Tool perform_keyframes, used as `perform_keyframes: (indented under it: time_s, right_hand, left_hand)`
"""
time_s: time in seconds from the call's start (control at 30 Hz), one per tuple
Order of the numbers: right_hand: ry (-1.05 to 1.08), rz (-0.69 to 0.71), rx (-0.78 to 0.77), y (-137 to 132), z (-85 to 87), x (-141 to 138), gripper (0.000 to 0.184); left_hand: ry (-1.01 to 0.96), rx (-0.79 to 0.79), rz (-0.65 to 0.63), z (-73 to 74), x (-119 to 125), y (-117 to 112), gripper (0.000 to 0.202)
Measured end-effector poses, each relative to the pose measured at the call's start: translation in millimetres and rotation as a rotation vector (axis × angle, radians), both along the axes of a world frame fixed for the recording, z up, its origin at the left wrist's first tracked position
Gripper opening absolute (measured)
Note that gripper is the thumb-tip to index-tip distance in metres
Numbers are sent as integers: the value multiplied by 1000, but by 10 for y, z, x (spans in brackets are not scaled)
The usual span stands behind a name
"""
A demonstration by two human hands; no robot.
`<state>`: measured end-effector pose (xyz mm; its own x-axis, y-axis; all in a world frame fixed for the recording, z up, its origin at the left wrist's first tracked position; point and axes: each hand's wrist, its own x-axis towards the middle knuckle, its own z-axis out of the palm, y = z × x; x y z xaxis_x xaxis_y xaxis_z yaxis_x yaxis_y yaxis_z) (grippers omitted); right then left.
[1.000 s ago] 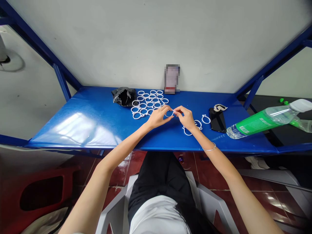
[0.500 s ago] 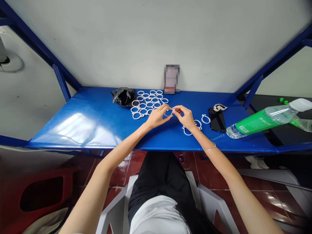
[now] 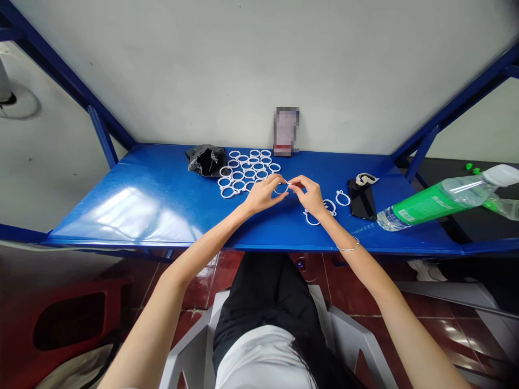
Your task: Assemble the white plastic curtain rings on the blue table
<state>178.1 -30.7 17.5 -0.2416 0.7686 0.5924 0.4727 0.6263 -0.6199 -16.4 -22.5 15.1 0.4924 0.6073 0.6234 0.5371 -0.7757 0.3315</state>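
Observation:
Above the blue tabletop (image 3: 158, 183), my left hand (image 3: 263, 194) and my right hand (image 3: 310, 195) meet over one thin white plastic ring (image 3: 279, 193). Left fingers curl around the ring's left side. Thumb and index finger of my right hand pinch its right side, where a small knob or clasp partly shows. Left of my hands lies a flat group of joined-looking white rings (image 3: 237, 175), partly covered by my left hand. Beside my right wrist lie several loose rings (image 3: 312, 223), and another open ring (image 3: 343, 205) sits a little further right.
A black phone (image 3: 362, 201) lies at the right with a whitish coiled item (image 3: 366, 179) by its top. A green-labelled bottle (image 3: 433, 204) stands at the right. A torn black bag (image 3: 206, 160) is at the back left. A blurred upright device (image 3: 286, 132) leans on the wall.

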Motion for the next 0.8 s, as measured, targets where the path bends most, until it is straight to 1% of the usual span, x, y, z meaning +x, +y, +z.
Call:
perform_keyframes:
  time_s: [0.27, 0.43, 0.6, 0.8]
  right_hand:
    - [0, -12, -6, -17, 21, -15, 28]
    - [20, -5, -15, -28, 34, -26, 27]
    - [56, -11, -6, -21, 31, -28, 27]
    - [78, -16, -38, -5, 18, -15, 28]
  left_hand:
    - [12, -18, 6, 13, 0, -6, 20]
    - [-3, -15, -1, 14, -6, 6, 20]
    - [-13, 12, 9, 21, -14, 8, 24]
    - [-15, -10, 29, 32, -14, 1, 27]
